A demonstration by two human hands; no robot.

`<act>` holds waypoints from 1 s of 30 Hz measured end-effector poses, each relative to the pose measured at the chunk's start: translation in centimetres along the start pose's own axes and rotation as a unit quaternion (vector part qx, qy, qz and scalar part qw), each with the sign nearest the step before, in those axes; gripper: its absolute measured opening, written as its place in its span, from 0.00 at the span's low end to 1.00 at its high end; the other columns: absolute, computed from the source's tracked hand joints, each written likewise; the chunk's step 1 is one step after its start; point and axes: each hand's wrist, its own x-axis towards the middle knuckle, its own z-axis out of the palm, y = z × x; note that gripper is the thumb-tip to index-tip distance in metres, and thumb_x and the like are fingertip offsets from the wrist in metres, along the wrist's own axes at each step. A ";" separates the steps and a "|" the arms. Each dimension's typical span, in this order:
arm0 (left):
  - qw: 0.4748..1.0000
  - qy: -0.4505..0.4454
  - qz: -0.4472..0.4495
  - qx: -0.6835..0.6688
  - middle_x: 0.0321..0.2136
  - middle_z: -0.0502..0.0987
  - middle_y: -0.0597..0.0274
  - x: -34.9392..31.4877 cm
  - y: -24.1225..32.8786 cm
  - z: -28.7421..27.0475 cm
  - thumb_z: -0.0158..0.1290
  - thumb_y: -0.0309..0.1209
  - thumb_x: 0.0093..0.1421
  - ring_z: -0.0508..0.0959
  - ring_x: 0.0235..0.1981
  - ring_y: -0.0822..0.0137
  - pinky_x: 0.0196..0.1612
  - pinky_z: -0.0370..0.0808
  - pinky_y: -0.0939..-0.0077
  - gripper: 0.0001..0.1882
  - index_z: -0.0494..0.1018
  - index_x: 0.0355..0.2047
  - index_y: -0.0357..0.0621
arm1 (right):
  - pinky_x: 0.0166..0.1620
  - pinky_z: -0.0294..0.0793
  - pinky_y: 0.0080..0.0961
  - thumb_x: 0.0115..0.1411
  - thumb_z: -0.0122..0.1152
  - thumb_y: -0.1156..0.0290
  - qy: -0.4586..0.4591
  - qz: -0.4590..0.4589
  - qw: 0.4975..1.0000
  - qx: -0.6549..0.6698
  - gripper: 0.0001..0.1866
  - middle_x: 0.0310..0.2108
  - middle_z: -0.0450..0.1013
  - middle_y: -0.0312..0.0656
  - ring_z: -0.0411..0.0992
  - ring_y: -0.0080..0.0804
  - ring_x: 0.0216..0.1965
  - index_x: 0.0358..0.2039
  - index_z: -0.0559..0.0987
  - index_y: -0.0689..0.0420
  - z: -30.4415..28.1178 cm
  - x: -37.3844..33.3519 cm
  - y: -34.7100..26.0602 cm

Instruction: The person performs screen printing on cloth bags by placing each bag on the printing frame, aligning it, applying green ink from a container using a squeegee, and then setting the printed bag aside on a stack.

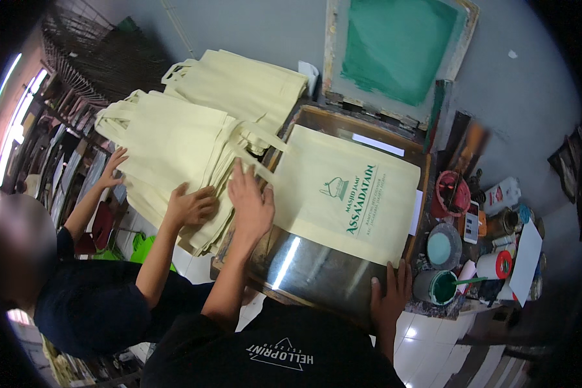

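A cream cloth bag with a green print lies flat on the glossy dark board of a printing surface, its handles pointing toward the upper left. The person's left hand rests flat on the bag's left edge near the handles, its grip apart, fingers spread and clamped on nothing. The right hand lies on the board's near edge, fingertips touching the bag's lower right corner, its grip apart as well. Above the bag, a wooden-framed printing screen with a green mesh stands tilted up against the wall. Just left of the board lies a stack of plain cream bags, with a second stack behind it. A co-worker in a dark shirt stands at the left; one hand lies on the near stack and the other touches its far left edge. To the right of the board stand an open tin of green ink, a round lid, a red tub and a red and white roll of tape.
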 end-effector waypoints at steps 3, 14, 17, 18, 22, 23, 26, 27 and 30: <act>0.997 0.068 0.031 -0.001 0.72 0.49 0.34 0.3 1.0 -0.7 0.56 0.33 0.63 0.49 0.74 0.40 0.74 0.41 0.41 0.33 0.60 0.64 0.28 | 0.68 0.57 0.60 0.63 0.63 0.59 -0.018 0.024 0.999 -0.012 0.28 0.70 0.60 0.54 0.55 0.60 0.71 0.63 0.75 0.55 -0.5 0.3 -0.5; 0.975 -0.135 0.154 -0.088 0.70 0.59 0.41 -0.2 6.6 4.1 0.59 0.36 0.63 0.54 0.74 0.45 0.74 0.42 0.43 0.30 0.66 0.63 0.39 | 0.69 0.55 0.56 0.62 0.65 0.63 0.001 0.020 1.000 0.023 0.32 0.70 0.60 0.57 0.55 0.60 0.71 0.65 0.71 0.57 -0.3 0.1 -0.1; 0.955 -0.188 0.201 -0.110 0.69 0.61 0.41 0.0 9.5 6.5 0.59 0.40 0.64 0.56 0.73 0.45 0.74 0.44 0.43 0.31 0.66 0.64 0.40 | 0.68 0.56 0.58 0.63 0.64 0.59 0.000 0.025 1.000 0.009 0.32 0.69 0.61 0.57 0.57 0.60 0.70 0.65 0.71 0.59 -0.2 0.1 0.0; 0.946 -0.208 0.216 -0.120 0.69 0.61 0.41 0.2 10.7 7.0 0.58 0.41 0.64 0.56 0.73 0.45 0.74 0.44 0.43 0.31 0.66 0.64 0.39 | 0.68 0.56 0.58 0.63 0.64 0.59 0.000 0.030 0.999 0.014 0.33 0.69 0.61 0.57 0.57 0.60 0.70 0.65 0.71 0.59 -0.3 0.2 0.0; 0.916 -0.251 0.272 -0.158 0.68 0.61 0.38 1.0 15.2 10.9 0.58 0.43 0.65 0.57 0.73 0.43 0.74 0.46 0.42 0.33 0.65 0.65 0.38 | 0.68 0.56 0.58 0.63 0.64 0.58 -0.005 0.041 0.999 0.026 0.35 0.70 0.60 0.58 0.56 0.60 0.70 0.66 0.68 0.60 -0.3 0.2 -0.1; 0.906 -0.261 0.288 -0.168 0.68 0.61 0.37 1.2 16.2 12.7 0.58 0.44 0.65 0.57 0.73 0.43 0.74 0.47 0.42 0.34 0.64 0.65 0.38 | 0.68 0.56 0.58 0.63 0.64 0.58 -0.005 0.044 0.999 0.024 0.35 0.70 0.59 0.58 0.56 0.60 0.70 0.67 0.68 0.60 -0.3 0.2 0.0; 0.896 -0.280 0.312 -0.148 0.71 0.55 0.34 1.7 18.5 18.4 0.57 0.53 0.63 0.53 0.74 0.40 0.74 0.45 0.39 0.42 0.60 0.69 0.40 | 0.68 0.56 0.56 0.61 0.67 0.61 -0.002 0.047 0.998 0.035 0.36 0.70 0.59 0.57 0.56 0.60 0.71 0.67 0.67 0.61 -0.3 0.2 0.1; 0.901 -0.279 0.310 -0.119 0.72 0.51 0.35 1.9 19.2 19.1 0.56 0.57 0.62 0.50 0.74 0.39 0.74 0.43 0.38 0.45 0.58 0.70 0.40 | 0.68 0.56 0.56 0.61 0.67 0.61 -0.003 0.050 0.998 0.037 0.37 0.70 0.59 0.57 0.56 0.59 0.71 0.67 0.67 0.61 -0.3 0.2 0.2; 0.902 -0.320 0.288 -0.030 0.76 0.36 0.38 3.1 20.8 20.7 0.52 0.72 0.56 0.35 0.77 0.36 0.73 0.31 0.33 0.59 0.48 0.76 0.47 | 0.68 0.57 0.56 0.61 0.66 0.61 -0.003 0.057 0.997 0.044 0.37 0.70 0.59 0.57 0.56 0.58 0.71 0.67 0.66 0.61 -0.2 0.2 0.2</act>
